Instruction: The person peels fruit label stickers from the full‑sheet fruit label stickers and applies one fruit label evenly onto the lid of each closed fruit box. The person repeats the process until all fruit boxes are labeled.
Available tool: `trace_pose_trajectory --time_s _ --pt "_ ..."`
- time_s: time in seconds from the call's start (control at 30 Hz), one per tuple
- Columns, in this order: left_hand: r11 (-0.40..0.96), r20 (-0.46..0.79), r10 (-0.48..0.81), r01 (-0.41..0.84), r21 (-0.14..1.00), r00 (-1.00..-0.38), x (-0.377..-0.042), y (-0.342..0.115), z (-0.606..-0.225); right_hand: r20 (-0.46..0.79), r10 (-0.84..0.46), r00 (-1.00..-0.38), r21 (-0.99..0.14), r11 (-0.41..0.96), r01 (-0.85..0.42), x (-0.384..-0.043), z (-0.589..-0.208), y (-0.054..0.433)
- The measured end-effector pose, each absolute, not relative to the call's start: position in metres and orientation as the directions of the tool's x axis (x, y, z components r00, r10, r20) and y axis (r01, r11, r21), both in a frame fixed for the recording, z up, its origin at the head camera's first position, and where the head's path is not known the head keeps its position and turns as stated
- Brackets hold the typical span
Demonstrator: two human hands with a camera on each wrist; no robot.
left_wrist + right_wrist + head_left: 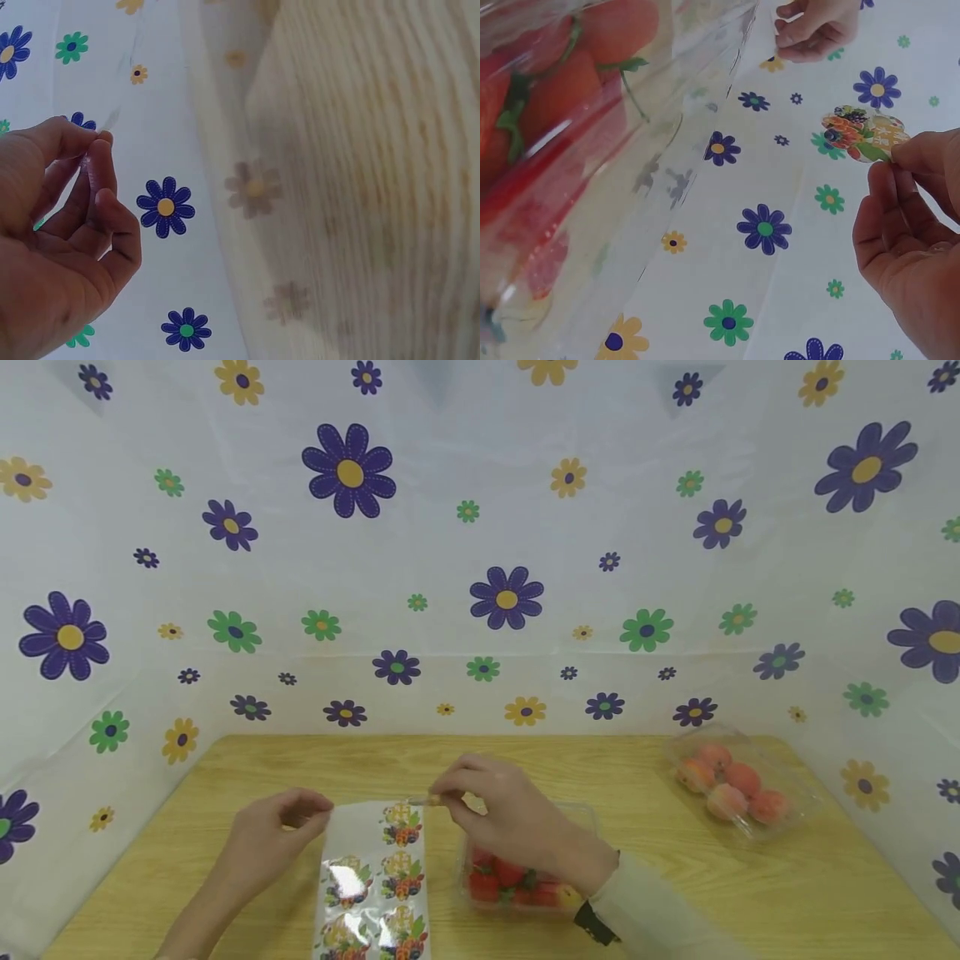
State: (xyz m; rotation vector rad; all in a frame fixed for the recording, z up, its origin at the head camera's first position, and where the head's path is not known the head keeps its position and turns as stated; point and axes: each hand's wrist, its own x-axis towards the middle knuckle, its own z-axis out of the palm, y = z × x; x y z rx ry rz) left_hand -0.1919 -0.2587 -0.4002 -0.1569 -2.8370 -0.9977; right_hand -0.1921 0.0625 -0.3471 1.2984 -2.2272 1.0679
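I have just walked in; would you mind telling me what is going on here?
A person's right hand pinches a colourful fruit-printed sticker, while the left hand holds a corner of a glossy white sticker sheet, whose upper left space is blank. A clear plastic box of red fruit sits below the right wrist; another clear box of round orange-pink fruit lies farther right on the yellowish wooden table.

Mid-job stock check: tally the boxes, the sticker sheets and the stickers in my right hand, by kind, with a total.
Near box and far box: 2
Sticker sheet: 1
Sticker in right hand: 1
Total: 4
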Motion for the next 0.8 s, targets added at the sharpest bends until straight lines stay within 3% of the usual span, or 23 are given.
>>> trace_pose_trajectory --time_s 0.37,0.8 --pt "0.758 0.151 0.105 0.177 0.628 -0.983 -0.196 -0.256 -0.409 0.629 -0.549 -0.551 -0.439 0.334 -0.834 -0.194 -0.345 0.084" --pt "0.762 0.148 0.091 0.165 0.627 -0.985 -0.199 -0.254 -0.410 0.616 -0.464 -0.637 -0.492 0.404 -0.771 -0.192 -0.342 0.111"
